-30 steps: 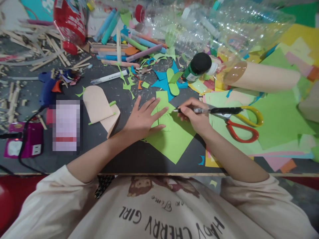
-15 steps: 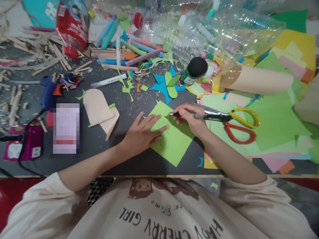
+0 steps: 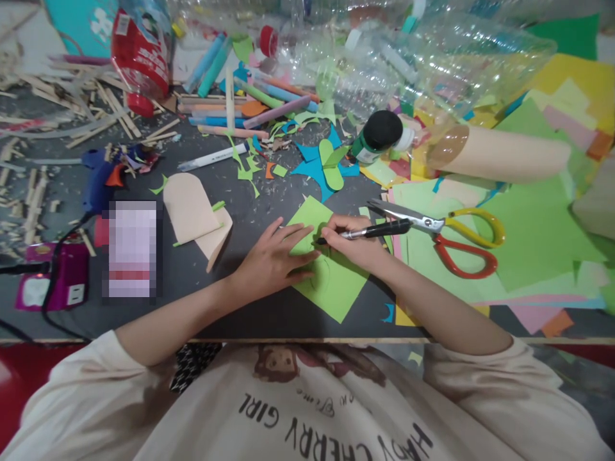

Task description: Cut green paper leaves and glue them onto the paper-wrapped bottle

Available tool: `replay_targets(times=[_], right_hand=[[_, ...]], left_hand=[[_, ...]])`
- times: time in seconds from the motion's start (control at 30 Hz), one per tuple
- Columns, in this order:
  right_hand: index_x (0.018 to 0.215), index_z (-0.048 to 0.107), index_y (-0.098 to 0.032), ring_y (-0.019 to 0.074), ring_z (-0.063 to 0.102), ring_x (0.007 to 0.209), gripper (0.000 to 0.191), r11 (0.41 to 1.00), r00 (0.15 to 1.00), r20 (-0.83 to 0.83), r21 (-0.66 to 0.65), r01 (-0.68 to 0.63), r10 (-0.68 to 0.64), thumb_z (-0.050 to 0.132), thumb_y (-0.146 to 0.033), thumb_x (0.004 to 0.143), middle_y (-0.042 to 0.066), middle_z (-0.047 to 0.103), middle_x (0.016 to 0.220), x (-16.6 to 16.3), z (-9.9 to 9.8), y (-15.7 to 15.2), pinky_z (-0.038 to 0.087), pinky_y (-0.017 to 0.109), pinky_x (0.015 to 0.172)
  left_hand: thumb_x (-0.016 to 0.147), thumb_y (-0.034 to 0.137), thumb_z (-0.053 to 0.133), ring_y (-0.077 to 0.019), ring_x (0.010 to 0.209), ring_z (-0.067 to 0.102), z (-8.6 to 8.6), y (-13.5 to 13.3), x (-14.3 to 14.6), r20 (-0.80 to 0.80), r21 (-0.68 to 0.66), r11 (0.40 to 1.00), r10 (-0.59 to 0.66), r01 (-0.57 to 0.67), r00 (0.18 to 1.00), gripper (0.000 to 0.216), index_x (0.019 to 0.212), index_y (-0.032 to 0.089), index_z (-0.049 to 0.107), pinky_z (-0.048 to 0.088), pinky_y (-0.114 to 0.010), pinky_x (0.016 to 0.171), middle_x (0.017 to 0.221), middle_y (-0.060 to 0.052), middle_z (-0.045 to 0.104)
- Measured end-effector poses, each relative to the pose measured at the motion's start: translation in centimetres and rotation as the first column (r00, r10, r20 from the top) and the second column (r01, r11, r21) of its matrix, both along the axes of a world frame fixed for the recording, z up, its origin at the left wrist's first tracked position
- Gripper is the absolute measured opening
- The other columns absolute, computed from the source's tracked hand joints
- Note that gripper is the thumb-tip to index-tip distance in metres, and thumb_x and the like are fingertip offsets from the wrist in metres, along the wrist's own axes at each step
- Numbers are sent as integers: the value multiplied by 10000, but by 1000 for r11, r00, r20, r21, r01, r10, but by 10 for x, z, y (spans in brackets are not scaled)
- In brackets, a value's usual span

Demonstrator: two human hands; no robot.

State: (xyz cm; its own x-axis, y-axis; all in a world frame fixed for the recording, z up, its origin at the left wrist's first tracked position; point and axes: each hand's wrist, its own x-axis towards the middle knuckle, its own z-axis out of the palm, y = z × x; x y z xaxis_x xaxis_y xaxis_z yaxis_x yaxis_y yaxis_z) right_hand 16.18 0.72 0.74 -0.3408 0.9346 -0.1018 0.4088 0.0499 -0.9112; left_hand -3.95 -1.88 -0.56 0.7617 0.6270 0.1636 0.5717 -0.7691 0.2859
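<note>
A square of light green paper (image 3: 343,291) lies turned cornerwise on the dark table near the front edge. Faint curved pen lines show on its middle. My left hand (image 3: 273,256) rests flat on the paper's left side, fingers spread. Pinched in my right hand (image 3: 353,242) is a black and silver pen (image 3: 379,230), its tip down at the paper beside the drawn lines. Scissors (image 3: 432,224) with one yellow and one red handle lie just right of that hand, on stacked coloured paper (image 3: 446,288).
Behind the paper are a blue star-like cutout (image 3: 310,160) and a black-capped bottle (image 3: 379,136). To the left lie a beige paper piece (image 3: 187,208), a blue glue gun (image 3: 98,182) and wood sticks (image 3: 115,109). Clear plastic bottles (image 3: 432,57) fill the back.
My right hand has moved left and down with the pen, whose tip has gone from the upper right of the paper to beside the drawn lines. My left hand stays on the paper.
</note>
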Motion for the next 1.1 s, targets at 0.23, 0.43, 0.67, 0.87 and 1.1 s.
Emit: replay_targets(times=[0.23,0.43,0.67,0.87,1.1], right_hand=[[515,400,-209,83,387,459,254,1000,999,-35,-20,-18,17,484,-290,740,-37,450,473,1,-4,2,308,234,484],[520,414,-204,83,376,459,238,999,998,-52,-22,-30,29,478,-263,742,-40,448,472,3,-5,2,301,235,476],[514,404,-204,84,392,461,244,999,999,-33,-29,-16,15,488,-269,734,-35,452,480,2,-5,1,298,234,470],[517,406,-202,83,385,470,240,999,999,-32,-25,-28,27,486,-256,737,-38,450,478,3,-5,2,300,233,481],[534,425,-202,82,375,471,243,999,999,-30,-13,-41,41,491,-277,755,-41,445,493,3,-5,3,293,234,479]], left_hand=[[868,369,575,-299,1271,486,1,0,0,-30,-104,994,15,-18,999,291,1127,275,670,356,-576,1066,1352,-143,536],[877,389,555,-290,1277,481,2,0,1,-32,-140,990,26,-30,999,294,1126,279,667,339,-571,1078,1354,-132,532],[874,390,561,-287,1269,486,0,0,1,-20,-136,990,33,-36,999,289,1116,276,669,331,-569,1082,1343,-129,538],[878,380,555,-292,1263,494,1,0,1,-2,-129,991,30,-30,1000,285,1108,264,676,346,-570,1072,1325,-136,551],[878,378,554,-294,1249,514,4,1,3,-2,-137,990,41,-41,999,278,1098,273,686,354,-571,1067,1316,-147,560]])
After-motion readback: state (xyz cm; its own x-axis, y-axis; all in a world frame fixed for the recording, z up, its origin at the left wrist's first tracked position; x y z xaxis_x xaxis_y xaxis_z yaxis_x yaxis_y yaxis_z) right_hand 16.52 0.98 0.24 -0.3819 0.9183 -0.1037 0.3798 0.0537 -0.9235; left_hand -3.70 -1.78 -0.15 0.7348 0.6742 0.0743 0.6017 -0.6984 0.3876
